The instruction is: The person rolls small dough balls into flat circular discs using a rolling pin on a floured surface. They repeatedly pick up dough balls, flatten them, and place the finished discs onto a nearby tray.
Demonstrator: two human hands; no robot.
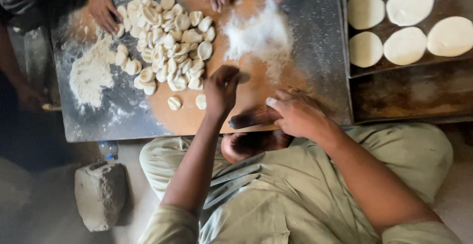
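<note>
The left hand (pixel 221 90) hovers with fingers bunched over the floured board; whether it pinches a dough piece cannot be told. The right hand (pixel 297 113) curls loosely over a dark wooden rolling pin (pixel 251 119) at the bench (pixel 322 37) edge. The pin looks stiff, smooth and flour-slick, best gripped mid-shaft. Nearby dough pieces (pixel 167 42) look soft, light, easily dented.
</note>
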